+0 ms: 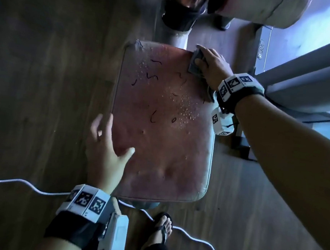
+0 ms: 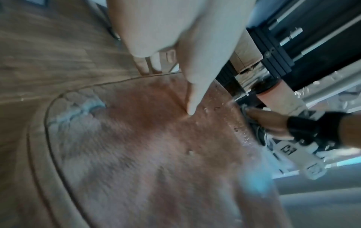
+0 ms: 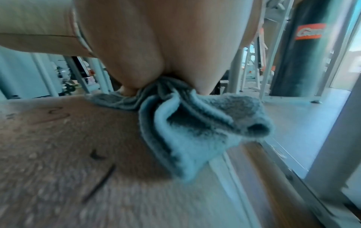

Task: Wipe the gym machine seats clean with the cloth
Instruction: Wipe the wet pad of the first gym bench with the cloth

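The right hand [image 1: 211, 66] grips the bunched grey cloth [image 1: 195, 62] at the far right corner of the red seat [image 1: 158, 144], starting the wipe; next, sweep across droplets and dark marks while the relaxed left hand [image 1: 106, 149] steadies the near edge.

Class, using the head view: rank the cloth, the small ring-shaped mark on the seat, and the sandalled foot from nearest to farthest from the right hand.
1. cloth: under the right hand, at the seat's far right corner.
2. ring-shaped mark: mid-seat.
3. sandalled foot: on the floor below the seat's near edge.

Worn red seat [image 1: 159, 134], wet with droplets; bunched grey cloth [image 1: 196, 62] at its far-right corner.
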